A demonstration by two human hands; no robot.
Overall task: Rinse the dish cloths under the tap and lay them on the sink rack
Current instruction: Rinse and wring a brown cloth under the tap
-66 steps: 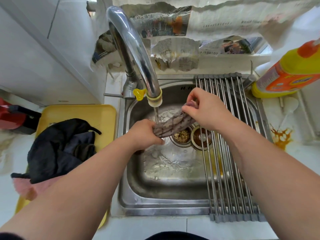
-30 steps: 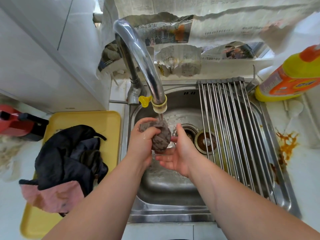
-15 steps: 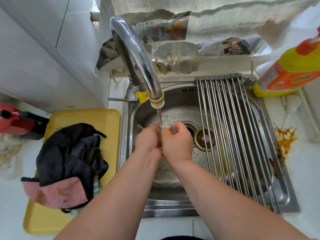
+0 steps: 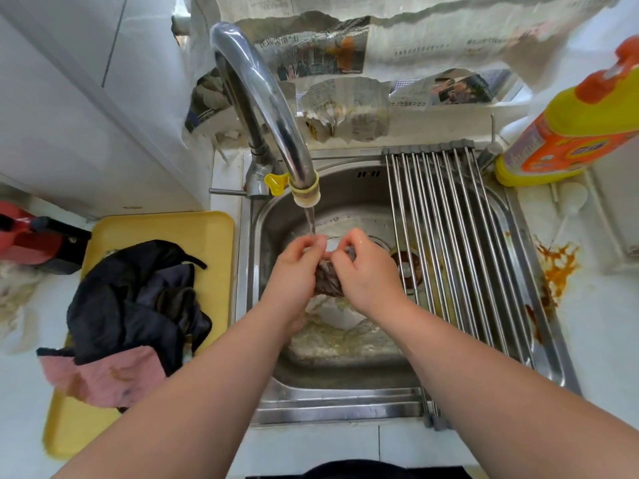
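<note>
A wet grey dish cloth (image 4: 326,279) is bunched between my two hands over the steel sink (image 4: 332,395). My left hand (image 4: 294,274) grips its left side and my right hand (image 4: 366,274) grips its right side, fingers curled round it. Water runs from the chrome tap (image 4: 266,102) onto my left fingers and the cloth. The roll-up sink rack (image 4: 460,257) spans the sink's right half with nothing on it. Dark and pink cloths (image 4: 135,316) lie heaped on the yellow tray (image 4: 207,233) to the left.
A yellow and orange detergent bottle (image 4: 567,126) stands at the back right beside the rack. A red and black object (image 4: 31,236) sits at the far left. Newspaper covers the wall behind. Orange stains (image 4: 556,267) mark the counter on the right.
Both hands moved from clenched together to slightly apart, with the cloth now showing between them. Earlier the cloth was stretched out under the tap, then balled up in the left hand.
</note>
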